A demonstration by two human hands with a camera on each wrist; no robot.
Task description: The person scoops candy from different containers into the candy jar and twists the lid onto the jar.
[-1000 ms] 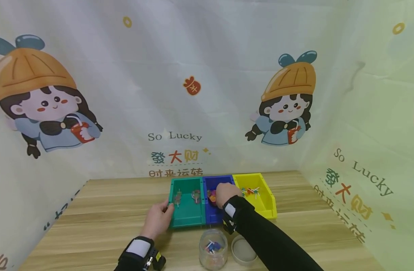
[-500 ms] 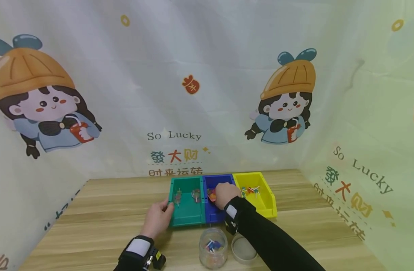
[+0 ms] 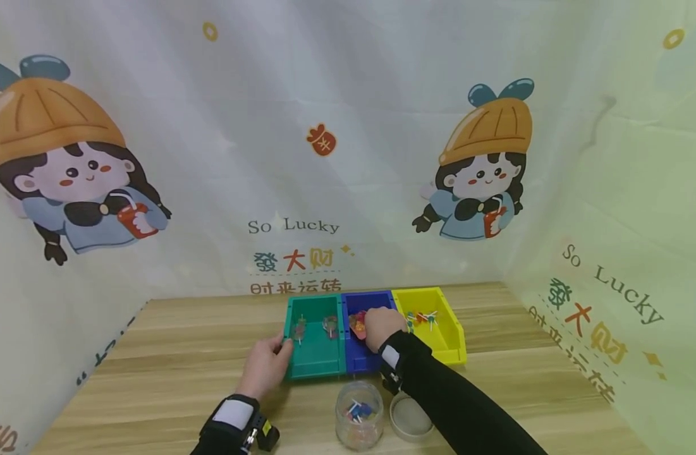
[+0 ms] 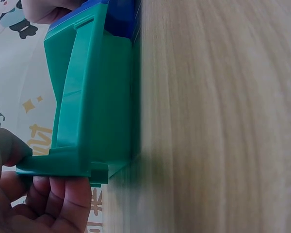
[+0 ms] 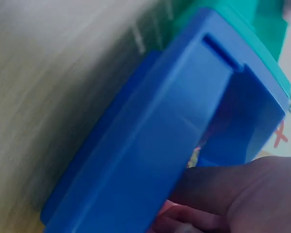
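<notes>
My left hand (image 3: 266, 366) grips the left side wall of the green bin (image 3: 316, 365), thumb over the rim and fingers (image 4: 72, 201) against the outside. My right hand (image 3: 384, 327) reaches down into the blue bin (image 3: 361, 361), beside candies in red and orange wrappers (image 3: 357, 324). In the right wrist view its thumb (image 5: 208, 187) slants behind the bin's front wall with the fingers bent beneath; I cannot tell whether they hold a candy. Wrapped lollipops (image 3: 330, 327) lie in the green bin.
A yellow bin (image 3: 451, 344) with several small lollipops (image 3: 421, 319) adjoins the blue one on the right. In front stands a clear jar (image 3: 341, 431) with small colourful sticks inside. A round lid (image 3: 410, 417) lies beside it, near my right sleeve.
My right hand has shifted slightly to the right inside the blue bin, and more of the wrapped candies show beside it. My left hand stays on the green bin's wall.
</notes>
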